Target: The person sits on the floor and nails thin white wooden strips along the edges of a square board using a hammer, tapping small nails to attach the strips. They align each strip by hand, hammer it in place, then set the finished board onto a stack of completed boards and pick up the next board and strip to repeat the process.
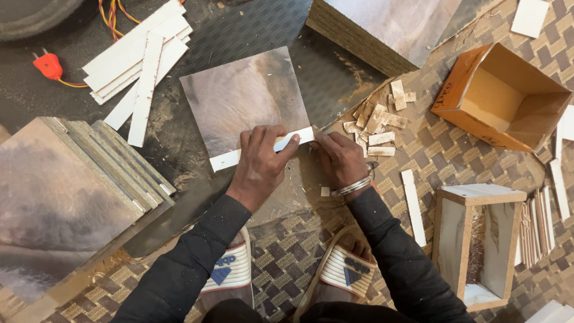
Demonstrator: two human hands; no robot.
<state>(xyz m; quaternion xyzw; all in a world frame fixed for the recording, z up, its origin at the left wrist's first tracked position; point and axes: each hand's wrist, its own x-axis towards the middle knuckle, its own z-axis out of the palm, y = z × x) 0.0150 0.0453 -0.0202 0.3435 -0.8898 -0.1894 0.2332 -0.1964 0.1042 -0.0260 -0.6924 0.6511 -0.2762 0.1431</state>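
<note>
Both hands press a white strip along the near edge of a laminated square board.

The left hand (258, 162) and right hand (338, 159) pinch the white strip (263, 149) against the board (245, 96), on a dark mat (251, 30). Strip pile (140, 57) at ten o'clock, board stack (66, 191) at nine, cardboard box (499, 96) at two, wooden frame (478, 239) at four; woven matting (430, 149) lies bare between.
</note>
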